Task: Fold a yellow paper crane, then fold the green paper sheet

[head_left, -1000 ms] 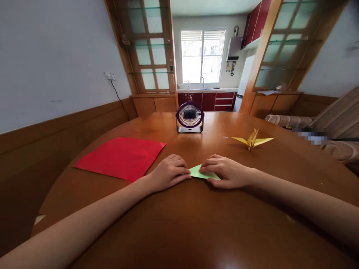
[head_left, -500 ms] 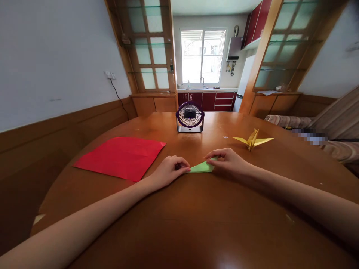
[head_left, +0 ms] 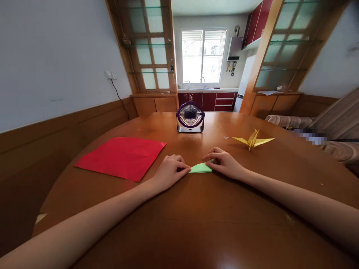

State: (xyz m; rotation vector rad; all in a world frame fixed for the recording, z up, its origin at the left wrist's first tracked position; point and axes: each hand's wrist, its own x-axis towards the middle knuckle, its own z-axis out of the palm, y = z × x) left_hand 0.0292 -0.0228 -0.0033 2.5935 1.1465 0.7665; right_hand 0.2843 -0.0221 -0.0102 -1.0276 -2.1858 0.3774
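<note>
Head view: the left hand and right hand are pinching opposite ends of the green folded paper flat on the table; firm, even pressure would sharpen the crease. Red sheet is lying at ten o'clock, yellow crane at two, fan at twelve; the near edge looks roomy.

red sheet lying flat left of the hands, fan standing beyond, paper crane sitting right, near table lying bare

Left hand curled, right hand flattened, arms outstretched
</note>
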